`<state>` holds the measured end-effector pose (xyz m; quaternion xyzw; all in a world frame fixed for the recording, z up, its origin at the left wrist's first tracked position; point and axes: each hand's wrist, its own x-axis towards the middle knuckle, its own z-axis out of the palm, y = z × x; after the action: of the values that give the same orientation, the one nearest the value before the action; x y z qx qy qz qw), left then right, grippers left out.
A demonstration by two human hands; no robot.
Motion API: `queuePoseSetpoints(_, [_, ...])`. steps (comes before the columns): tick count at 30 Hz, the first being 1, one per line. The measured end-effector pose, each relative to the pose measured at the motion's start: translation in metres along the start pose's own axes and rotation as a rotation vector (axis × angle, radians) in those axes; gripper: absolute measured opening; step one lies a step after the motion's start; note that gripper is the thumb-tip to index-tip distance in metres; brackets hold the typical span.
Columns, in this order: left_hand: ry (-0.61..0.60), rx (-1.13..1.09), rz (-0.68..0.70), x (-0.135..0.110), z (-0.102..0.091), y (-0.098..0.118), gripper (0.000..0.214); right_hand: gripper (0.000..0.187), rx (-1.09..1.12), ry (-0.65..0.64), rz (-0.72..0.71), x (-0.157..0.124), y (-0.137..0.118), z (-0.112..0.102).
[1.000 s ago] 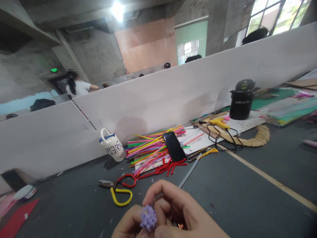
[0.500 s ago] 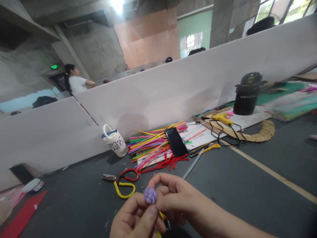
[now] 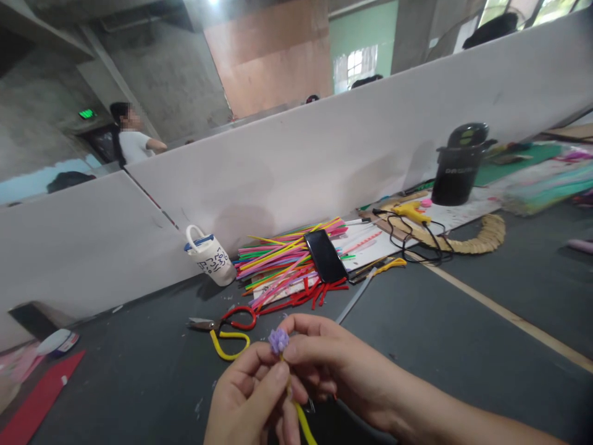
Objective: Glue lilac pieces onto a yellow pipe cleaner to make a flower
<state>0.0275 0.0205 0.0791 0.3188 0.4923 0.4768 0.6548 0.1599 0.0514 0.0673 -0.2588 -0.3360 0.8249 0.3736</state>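
A small purple flower (image 3: 278,340), apparently of fuzzy pipe cleaner, is held up between my two hands. Below it runs a yellow stem (image 3: 304,425), bending down toward the bottom edge. My left hand (image 3: 252,395) is closed, its thumb and forefinger pinching the stem just under the bloom. From the other side my right hand (image 3: 333,355) closes its thumb and forefinger against the flower's base; its other fingers curl behind and are partly hidden. Scissors (image 3: 221,327) with one red and one yellow handle lie with blades parted, just beyond my left hand.
A pile of coloured pipe cleaners (image 3: 273,262) lies ahead with a black phone (image 3: 325,256) on it. Left of it stands a white cup (image 3: 215,259). A yellow glue gun (image 3: 412,213) with black cord and a black bin (image 3: 456,176) are at right. A white partition (image 3: 296,167) runs behind.
The flower has risen slightly and tilted, and more of the yellow stem shows beneath it. My fingers still hold it. The whole view has shifted a little.
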Motion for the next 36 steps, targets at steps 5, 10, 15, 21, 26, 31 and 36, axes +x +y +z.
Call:
queuePoseSetpoints(5, [-0.154,-0.136,-0.119,0.004,-0.013,0.002,0.019,0.015,0.043,-0.01,-0.005,-0.001,0.0,-0.003])
queuePoseSetpoints(10, [-0.216,-0.187,-0.151,0.006,-0.017,0.001,0.019,0.012,0.001,0.005,-0.045,0.0,0.001,-0.003])
queuePoseSetpoints(15, [-0.159,-0.098,-0.043,0.006,-0.009,-0.003,0.018,0.016,-0.005,0.008,-0.038,0.001,0.002,0.0])
queuePoseSetpoints(21, [-0.063,0.027,0.046,0.008,-0.007,-0.006,0.028,0.026,-0.035,0.058,-0.058,0.002,0.004,0.0])
queuePoseSetpoints(26, [0.144,0.155,0.223,0.003,0.0,-0.008,0.026,0.031,-0.178,0.14,-0.166,0.003,0.007,-0.001])
queuePoseSetpoints(31, [0.282,0.402,0.441,0.0,0.001,-0.013,0.021,0.023,-0.238,0.137,-0.241,0.003,0.011,0.003])
queuePoseSetpoints(36, [0.388,0.612,0.671,-0.001,0.0,-0.015,0.01,0.019,-0.316,0.169,-0.3,-0.002,0.007,0.007])
